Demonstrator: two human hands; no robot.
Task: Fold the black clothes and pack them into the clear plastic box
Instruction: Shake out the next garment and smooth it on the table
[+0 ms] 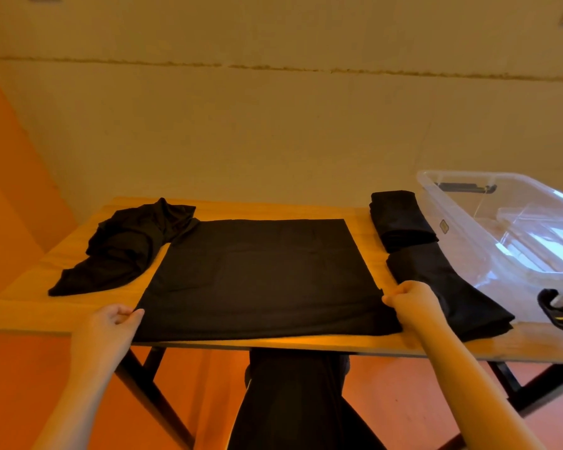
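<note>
Meanwhile, at a wooden table, a person works w/ both bare hands on a black garment spread flat in a rough rectangle across the table's centre, its near edge close to the table's front edge. Left hand pinches the garment's near-left corner betw. thumb and fingers; right hand has its fingers curled on the near-right corner. A crumpled black garment lies at the table's far left, one end touching the flat piece's far-left corner. To the right, two folded black pieces sit in a row: a small folded bundle farther back, a longer folded piece nearer, just beside the right hand. Clear plastic box stands open at the table's right end, right next to the folded pieces, black handles on its far and near ends; no black clothes visible inside. Orange floor below, pale wall behind.
</note>
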